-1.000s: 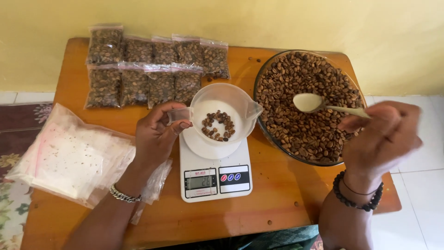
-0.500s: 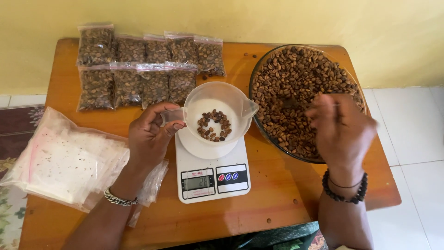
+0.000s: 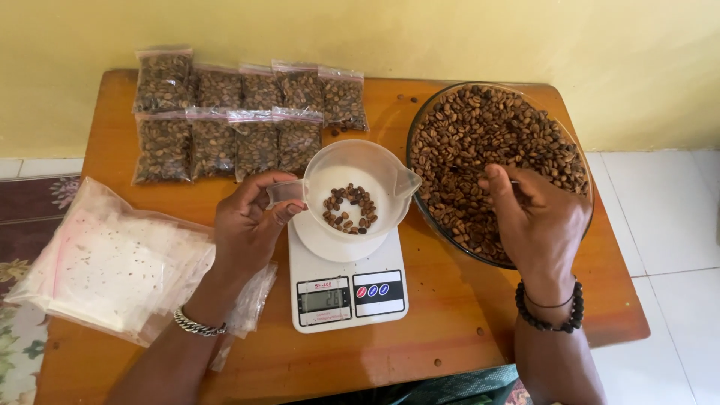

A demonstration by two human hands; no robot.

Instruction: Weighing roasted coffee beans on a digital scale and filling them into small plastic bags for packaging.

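Note:
A white plastic measuring cup [image 3: 352,176] with a few coffee beans in its bottom stands on a white digital kitchen scale [image 3: 346,281]. My left hand [image 3: 247,225] grips the cup's handle at its left side. A large glass bowl [image 3: 571,142] full of roasted coffee beans sits to the right of the scale. My right hand [image 3: 536,217] is down in the bowl, fingers closed around a spoon handle that barely shows; the spoon's head is hidden among the beans.
Several sealed clear bags of coffee beans [image 3: 240,120] lie in two rows at the back left of the wooden table [image 3: 450,330]. A stack of empty zip bags [image 3: 112,266] lies at the left. White floor tiles are to the right.
My right hand has moved the spoon down from above the bowl into the beans. My left hand stays on the cup's handle.

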